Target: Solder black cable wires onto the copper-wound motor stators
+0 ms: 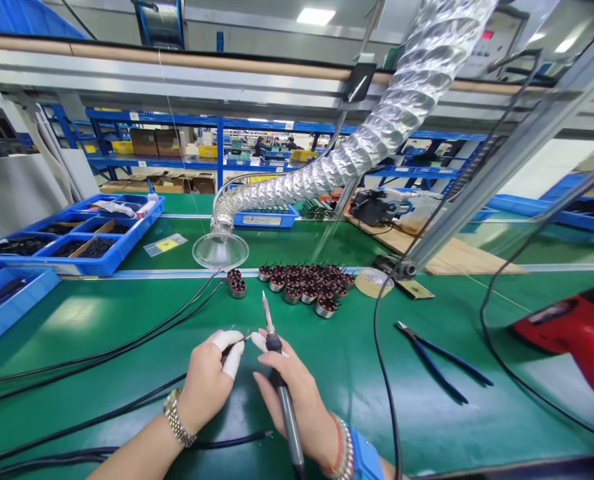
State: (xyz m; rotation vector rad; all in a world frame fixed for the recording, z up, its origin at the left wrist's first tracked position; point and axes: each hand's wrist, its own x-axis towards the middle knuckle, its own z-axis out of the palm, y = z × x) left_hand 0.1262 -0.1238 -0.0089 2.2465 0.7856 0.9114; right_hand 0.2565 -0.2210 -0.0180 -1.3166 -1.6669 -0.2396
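Observation:
My right hand is wrapped round a soldering iron, whose tip points up and away from me. My left hand, with white finger cots on thumb and forefinger, pinches the end of a thin wire just left of the iron's shaft. Both hands rest low over the green bench mat. Beyond them lies a cluster of several small motor stators with copper windings, and two more stators sit apart to the left.
A clear fume hood on a silver flexible duct hangs behind the stators. Blue-handled pliers and a red tool lie right. Blue parts trays stand left. Black cables cross the mat. A tape roll sits by a stand.

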